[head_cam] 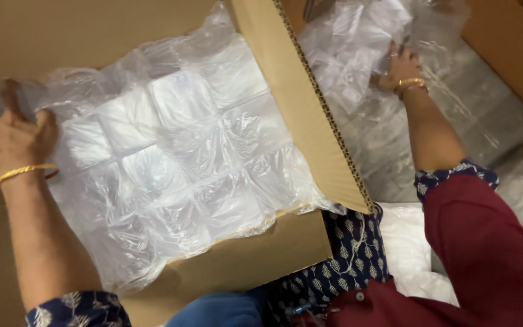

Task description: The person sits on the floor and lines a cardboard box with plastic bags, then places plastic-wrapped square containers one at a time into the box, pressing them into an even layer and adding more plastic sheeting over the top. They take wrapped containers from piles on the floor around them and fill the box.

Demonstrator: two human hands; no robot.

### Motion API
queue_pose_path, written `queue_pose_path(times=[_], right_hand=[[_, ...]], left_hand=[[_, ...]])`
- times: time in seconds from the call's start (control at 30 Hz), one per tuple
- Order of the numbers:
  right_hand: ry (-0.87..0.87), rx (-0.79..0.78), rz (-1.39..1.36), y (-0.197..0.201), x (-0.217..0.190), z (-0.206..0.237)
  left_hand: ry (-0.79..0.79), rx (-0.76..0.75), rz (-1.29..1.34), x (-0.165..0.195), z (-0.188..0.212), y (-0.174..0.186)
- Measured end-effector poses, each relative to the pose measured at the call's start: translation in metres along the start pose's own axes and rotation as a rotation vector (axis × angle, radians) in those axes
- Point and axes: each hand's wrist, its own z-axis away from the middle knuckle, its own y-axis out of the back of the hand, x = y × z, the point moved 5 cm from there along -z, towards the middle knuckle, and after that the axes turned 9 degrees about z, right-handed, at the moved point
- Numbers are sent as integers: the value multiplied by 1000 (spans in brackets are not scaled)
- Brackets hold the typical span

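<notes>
Two hands among clear plastic packets, in and beside an open brown cardboard box (310, 115).

Left hand (10, 136) lies with fingers spread on the clear plastic liner (171, 157) over white packets inside the box; right hand (402, 68) curls its fingers around loose clear packets (349, 42) outside the box.

Left hand (8, 136) fingertips hidden; box (310, 103) cropped.

A clear plastic liner bag (171, 151) lies spread inside the open cardboard box (298, 91), crinkled over a grid of white packets (roughly three across). Outside the box, a loose heap of clear plastic bags (349, 48) sits crumpled.
</notes>
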Motion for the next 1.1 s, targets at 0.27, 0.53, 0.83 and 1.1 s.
queue_pose_path(times=[0.27,0.53,0.83,1.1], right_hand=[[-42,50,-76,-54,9,81],[53,544,-779,4,6,174],[777,1204,-682,235,-169,357],[829,873,-114,245,-432,221]], left_hand=[[-230,49,-52,11,9,2],[-92,-58,47,0,11,-9],[-98,-141,232,-6,36,-1],[-106,-108,201,-7,35,4]])
